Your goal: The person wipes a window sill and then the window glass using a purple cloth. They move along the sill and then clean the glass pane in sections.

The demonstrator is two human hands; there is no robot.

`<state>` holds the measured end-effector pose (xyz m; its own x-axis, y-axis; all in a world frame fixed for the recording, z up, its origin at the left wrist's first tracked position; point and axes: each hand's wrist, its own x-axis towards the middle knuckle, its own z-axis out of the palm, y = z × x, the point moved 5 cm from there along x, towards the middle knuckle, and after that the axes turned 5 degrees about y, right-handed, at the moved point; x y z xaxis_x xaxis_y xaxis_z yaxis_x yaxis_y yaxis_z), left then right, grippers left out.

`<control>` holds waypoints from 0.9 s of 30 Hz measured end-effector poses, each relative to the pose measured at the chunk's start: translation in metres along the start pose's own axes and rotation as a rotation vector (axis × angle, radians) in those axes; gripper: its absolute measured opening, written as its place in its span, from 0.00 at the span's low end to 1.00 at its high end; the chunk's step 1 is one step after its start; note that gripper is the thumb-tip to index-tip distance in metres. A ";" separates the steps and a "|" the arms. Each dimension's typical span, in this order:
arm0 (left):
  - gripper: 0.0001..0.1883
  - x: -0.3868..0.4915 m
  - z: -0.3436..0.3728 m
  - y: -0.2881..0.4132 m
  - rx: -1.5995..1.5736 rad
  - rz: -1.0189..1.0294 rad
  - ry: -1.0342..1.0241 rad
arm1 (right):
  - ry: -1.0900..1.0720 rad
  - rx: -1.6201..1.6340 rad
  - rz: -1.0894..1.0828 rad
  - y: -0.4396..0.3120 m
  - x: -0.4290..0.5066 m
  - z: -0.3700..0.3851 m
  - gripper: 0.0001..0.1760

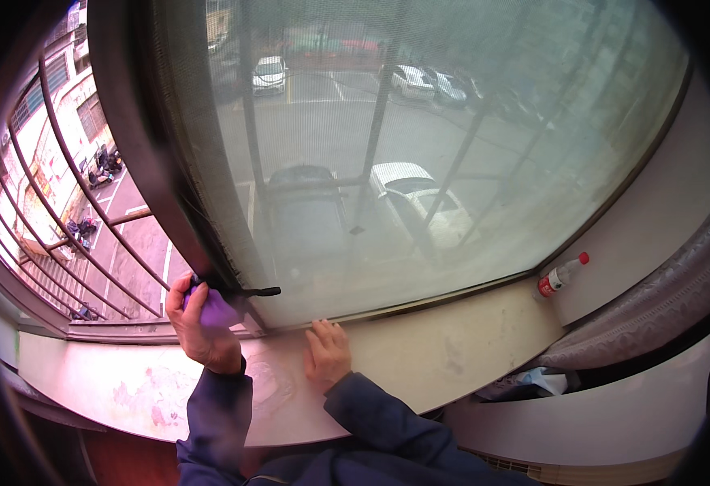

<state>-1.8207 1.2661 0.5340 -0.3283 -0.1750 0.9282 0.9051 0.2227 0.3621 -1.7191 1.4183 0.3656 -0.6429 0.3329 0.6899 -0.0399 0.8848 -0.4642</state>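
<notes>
My left hand [200, 325] grips a purple cloth [216, 310] against the lower end of the dark window frame [148, 158], beside the open part of the window. A black window handle [263, 292] sticks out just to the right of the cloth. My right hand [328, 352] rests with bent fingers on the pale windowsill [415, 352], its fingertips at the bottom rail of the window pane [330, 255]. Nothing shows in the right hand. The palm side of that hand is hidden.
Metal security bars [87, 200] stand outside the opening on the left. A plastic bottle with a red cap [558, 278] stands at the sill's right end. A patterned curtain [646, 316] hangs at the right, near a crumpled plastic packet [540, 381]. Wet-looking patches mark the sill.
</notes>
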 end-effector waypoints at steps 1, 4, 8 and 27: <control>0.14 0.008 0.000 0.002 -0.032 0.000 0.016 | -0.009 0.007 0.001 0.000 0.000 0.000 0.19; 0.17 0.043 0.001 0.006 -0.011 0.000 0.117 | -0.008 0.017 -0.009 0.001 -0.001 0.000 0.19; 0.24 0.067 0.006 0.007 -0.100 -0.008 0.179 | -0.023 0.015 0.010 0.002 -0.001 -0.001 0.19; 0.17 -0.031 -0.017 -0.033 0.056 -0.247 -0.036 | -0.018 -0.007 -0.020 0.002 -0.005 0.008 0.15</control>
<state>-1.8359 1.2483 0.4914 -0.5482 -0.1963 0.8130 0.7800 0.2307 0.5817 -1.7217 1.4152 0.3567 -0.6553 0.3096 0.6890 -0.0475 0.8934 -0.4467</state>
